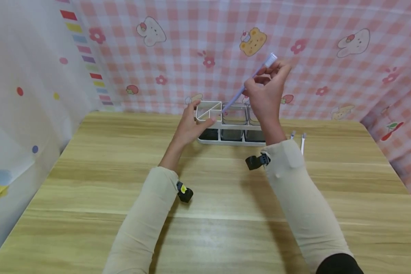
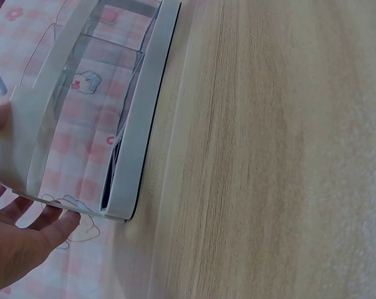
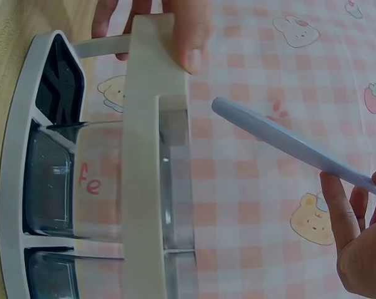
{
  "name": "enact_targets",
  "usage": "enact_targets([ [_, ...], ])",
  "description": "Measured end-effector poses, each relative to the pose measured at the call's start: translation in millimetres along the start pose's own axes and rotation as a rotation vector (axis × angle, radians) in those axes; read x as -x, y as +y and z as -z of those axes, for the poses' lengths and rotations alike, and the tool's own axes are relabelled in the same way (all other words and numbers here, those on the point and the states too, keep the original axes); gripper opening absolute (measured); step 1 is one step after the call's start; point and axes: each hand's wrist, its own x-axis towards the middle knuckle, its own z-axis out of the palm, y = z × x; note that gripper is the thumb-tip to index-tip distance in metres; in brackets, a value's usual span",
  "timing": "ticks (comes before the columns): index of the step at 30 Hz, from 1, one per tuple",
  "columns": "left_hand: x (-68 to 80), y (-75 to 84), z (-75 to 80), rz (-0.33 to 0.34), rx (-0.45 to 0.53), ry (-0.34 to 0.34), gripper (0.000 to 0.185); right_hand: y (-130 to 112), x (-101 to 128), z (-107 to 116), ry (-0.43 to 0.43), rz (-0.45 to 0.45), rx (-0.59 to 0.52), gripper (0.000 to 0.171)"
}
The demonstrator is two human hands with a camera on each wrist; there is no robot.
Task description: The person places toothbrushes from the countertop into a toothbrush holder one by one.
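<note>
Head view: the right hand pinches a lilac toothbrush near its bristle end, fingers curled round the handle, holding it slanted above the white organizer with the handle's tail pointing down at the rack's upper left corner. The left hand grips that same corner, thumb over the rim and fingers behind the end wall, steadying the rack on the wooden counter. To seat the brush cleanly, the tail likely needs lining up over one of the small divided slots by the left hand before lowering, with the brush brought nearer upright so it does not catch the divider, and the rack kept pinned so it cannot slide. The organizer's clear upper cups look empty, as far as the views show; its dark lower bins cannot be seen into. Just right of the organizer, two white-handled items lie on the counter, too small to identify.
</note>
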Motion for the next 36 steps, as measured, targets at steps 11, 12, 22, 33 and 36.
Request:
enact_targets([
  [11, 0.3, -1.1, -1.1, 0.0, -0.014, 0.002, 0.083, 7.2, 8.6, -10.6, -0.036, -0.005, 0.036, 0.048],
  [12, 0.4, -1.2, -1.1, 0.001, -0.013, 0.001, 0.083, 8.2, 9.1, -11.2, -0.039, 0.002, 0.045, 0.048],
  [22, -2.3, -3.0, -1.1, -0.01, -0.016, 0.004, 0.084, 18.9, 12.2, -17.7, -0.056, 0.025, 0.101, 0.046],
  [33, -1.0, -2.4, -1.7, -0.01, 0.008, 0.011, 0.084, 24.5, 16.7, -24.5, -0.082, 0.005, 0.141, 0.046],
  [36, -1.5, -2.7, -1.5, -0.01, 0.005, 0.012, 0.084, 24.7, 18.1, -26.7, -0.098, -0.004, 0.152, 0.045],
])
